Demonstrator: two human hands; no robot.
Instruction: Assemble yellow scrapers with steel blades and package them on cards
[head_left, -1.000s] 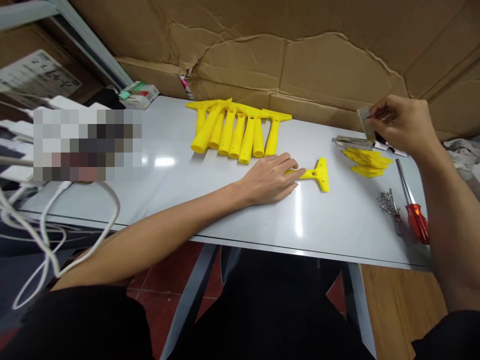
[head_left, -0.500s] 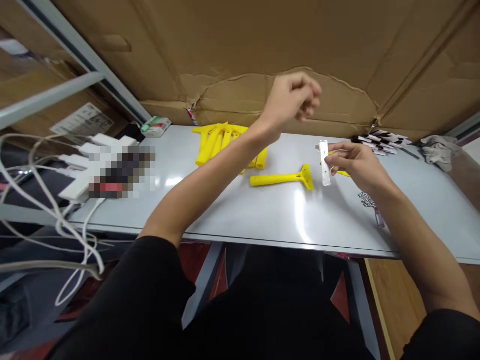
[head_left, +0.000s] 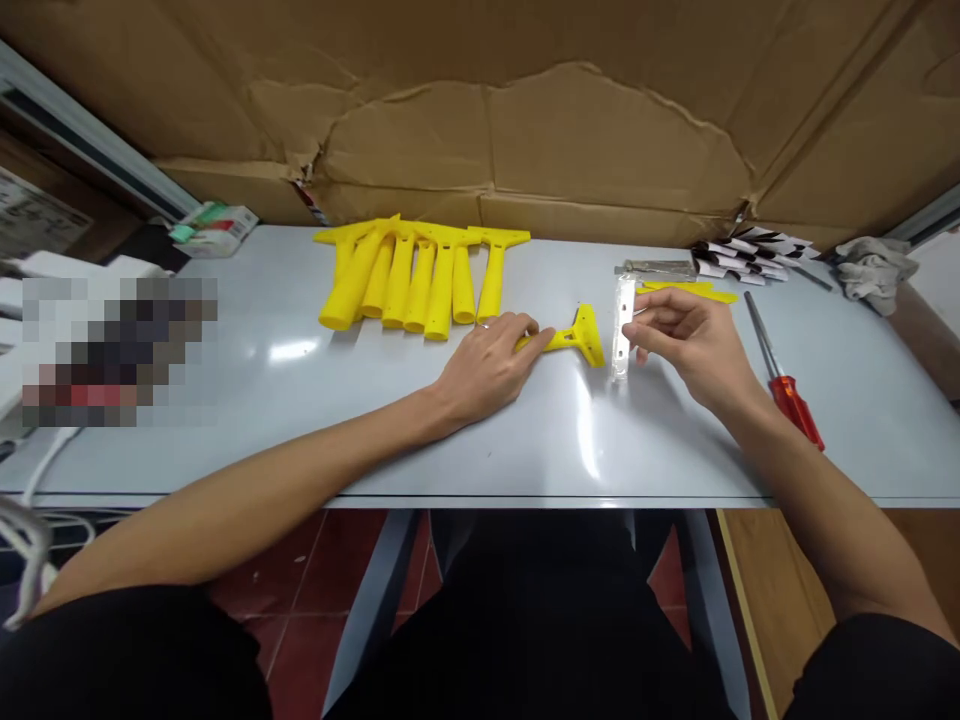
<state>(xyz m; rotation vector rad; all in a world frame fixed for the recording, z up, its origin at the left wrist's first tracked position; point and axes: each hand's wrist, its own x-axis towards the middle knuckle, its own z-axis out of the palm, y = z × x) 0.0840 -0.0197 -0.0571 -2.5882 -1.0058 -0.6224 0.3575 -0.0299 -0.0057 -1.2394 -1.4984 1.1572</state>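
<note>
My left hand [head_left: 491,365] rests on the table, its fingers closed round the grip of a yellow plastic scraper handle [head_left: 583,338]. The flared head of that handle points right and sticks out past my fingers. In my right hand [head_left: 686,340], a flat silver metal plate with holes [head_left: 622,330] is pinched upright between thumb and fingers, a short gap from the scraper head. Behind my right hand lies another yellow piece [head_left: 712,293], partly covered. A row of several yellow scraper handles [head_left: 442,285] lies at the back, beyond my left hand.
A screwdriver with a red handle [head_left: 796,410] lies right of my right forearm. At the back right are a stack of black-and-white packets [head_left: 750,258] and a grey cloth [head_left: 874,280]. A small box [head_left: 217,232] stands back left. Cardboard [head_left: 420,140] walls the table's rear.
My left hand has come down from the air onto the scraper handle and closed on it. My right hand still holds the metal plate. The view has shifted, uncovering the screwdriver.
</note>
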